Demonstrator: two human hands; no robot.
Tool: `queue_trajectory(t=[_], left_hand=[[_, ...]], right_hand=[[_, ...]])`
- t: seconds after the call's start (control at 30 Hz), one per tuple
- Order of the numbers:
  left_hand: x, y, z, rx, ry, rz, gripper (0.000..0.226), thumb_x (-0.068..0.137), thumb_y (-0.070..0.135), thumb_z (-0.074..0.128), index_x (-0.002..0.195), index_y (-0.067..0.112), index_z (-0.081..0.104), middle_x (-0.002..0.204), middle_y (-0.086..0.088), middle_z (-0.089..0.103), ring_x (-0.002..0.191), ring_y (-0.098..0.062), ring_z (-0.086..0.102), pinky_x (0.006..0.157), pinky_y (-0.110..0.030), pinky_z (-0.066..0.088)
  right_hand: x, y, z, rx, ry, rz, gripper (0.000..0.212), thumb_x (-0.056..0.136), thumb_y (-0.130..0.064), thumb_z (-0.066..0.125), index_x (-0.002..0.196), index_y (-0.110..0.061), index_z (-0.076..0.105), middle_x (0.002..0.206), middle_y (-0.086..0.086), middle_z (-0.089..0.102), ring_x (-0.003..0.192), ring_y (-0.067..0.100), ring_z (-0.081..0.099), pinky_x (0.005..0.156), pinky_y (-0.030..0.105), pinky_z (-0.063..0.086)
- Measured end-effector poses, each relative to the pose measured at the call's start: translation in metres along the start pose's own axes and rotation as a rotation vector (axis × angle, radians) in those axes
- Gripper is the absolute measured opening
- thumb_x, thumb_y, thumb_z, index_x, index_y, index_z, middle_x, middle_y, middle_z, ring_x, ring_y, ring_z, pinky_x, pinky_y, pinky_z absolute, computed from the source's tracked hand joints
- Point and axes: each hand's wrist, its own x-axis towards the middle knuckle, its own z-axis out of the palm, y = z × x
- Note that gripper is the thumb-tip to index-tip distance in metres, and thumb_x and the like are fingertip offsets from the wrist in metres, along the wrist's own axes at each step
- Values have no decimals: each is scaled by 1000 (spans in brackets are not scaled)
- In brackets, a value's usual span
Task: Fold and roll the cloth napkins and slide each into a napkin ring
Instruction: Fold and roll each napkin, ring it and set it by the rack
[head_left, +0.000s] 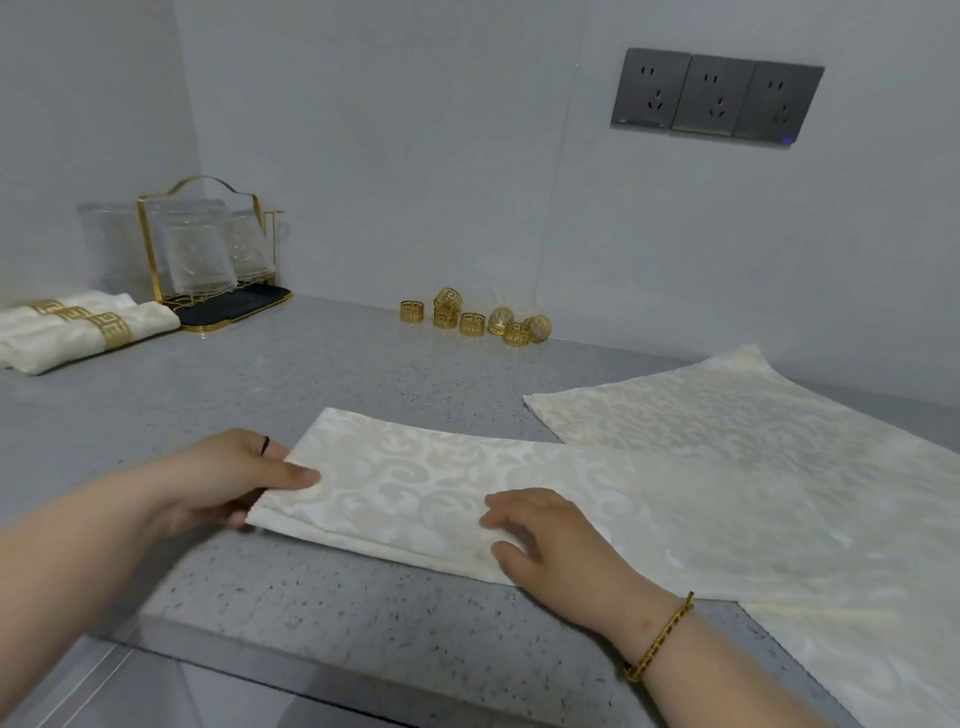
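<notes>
Now the left hand (228, 478) pinches the left end of the folded napkin (415, 488), seemingly to start rolling, while the right hand (540, 535) lies flat, steadying it on the near surface (311, 395).

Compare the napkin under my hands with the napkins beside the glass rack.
The napkin in front lies flat, folded into a long band; the rolled napkins by the rack are tubes. The napkin has no ring; the rolled napkins wear gold rings. The left hand grips the napkin and the right hand presses it; nothing touches the rolled napkins. Both are cream cloth.
</notes>
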Motion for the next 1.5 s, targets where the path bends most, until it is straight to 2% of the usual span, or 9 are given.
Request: queue_trajectory(t=[0.2, 0.33, 0.6, 0.77, 0.93, 1.07, 1.2, 1.37, 1.5], left_hand=[[-28, 6, -28, -129, 104, -20, 25, 65, 18, 79, 54, 3, 63, 53, -15, 55, 47, -20, 49, 50, -24, 37], [-38, 25, -44, -270, 160, 70, 34, 79, 14, 65, 107, -4, 61, 109, -24, 63, 104, -36, 56, 94, -41, 42], [-61, 110, 2, -205, -1, 391, 15, 55, 23, 62, 67, 14, 64, 54, 3, 62, 47, -4, 60, 45, -12, 49], [-55, 143, 79, 44, -104, 499, 47, 61, 31, 65, 96, -1, 68, 90, -7, 70, 85, -15, 64, 84, -26, 50], [-48, 131, 136, 157, -272, 557, 26, 89, 43, 46, 99, 32, 67, 107, 15, 66, 104, 0, 57, 96, -19, 40], [-48, 126, 157, 137, -277, 635, 23, 92, 39, 40, 91, 34, 62, 96, 37, 48, 77, 31, 46, 67, 9, 33], [-45, 109, 155, 314, -163, 731, 36, 83, 53, 34, 107, 37, 55, 123, 30, 35, 113, 11, 37, 86, -5, 25], [-37, 65, 155, 798, -146, 769, 125, 32, 98, -5, 136, 41, 32, 136, 31, 11, 130, 8, 19, 100, -8, 14], [-34, 41, 157, 920, -165, 748, 129, 27, 97, -15, 141, 44, 13, 136, 32, -4, 137, 2, 3, 108, -14, 4]], right_hand=[[8, -35, 7, -48, -104, -68, 35, 93, -24, 47, 126, -16, 50, 141, -3, 42, 130, 17, 31, 104, 20, 21], [17, -57, 10, 31, -184, -89, 38, 92, -26, 49, 129, -16, 49, 140, -1, 43, 128, 17, 35, 103, 23, 26], [30, -72, -50, 1165, 224, 250, 8, 92, -17, 50, 92, -15, 58, 87, -1, 64, 74, 11, 60, 66, 18, 51], [6, -47, -93, 1421, 129, 273, 43, 94, -44, 33, 97, -11, 61, 85, 5, 67, 72, 15, 66, 61, 28, 56], [-24, -13, -102, 1358, 188, 447, 42, 94, -32, 44, 116, 1, 58, 103, 15, 63, 93, 27, 61, 78, 31, 51], [-41, 9, -101, 1048, 320, 612, 15, 89, -6, 49, 76, -4, 56, 79, 15, 53, 71, 25, 51, 63, 29, 41], [-58, 30, -109, 831, 356, 691, 42, 89, -4, 49, 51, -13, 34, 41, -3, 36, 34, 8, 34, 35, 15, 27], [-78, 55, -110, 553, 276, 834, 45, 91, -12, 50, 52, -14, 29, 42, 0, 30, 36, 13, 28, 35, 18, 21], [-87, 67, -101, 511, 209, 889, 44, 90, -11, 50, 52, -13, 28, 49, 4, 29, 41, 16, 27, 43, 22, 22]])
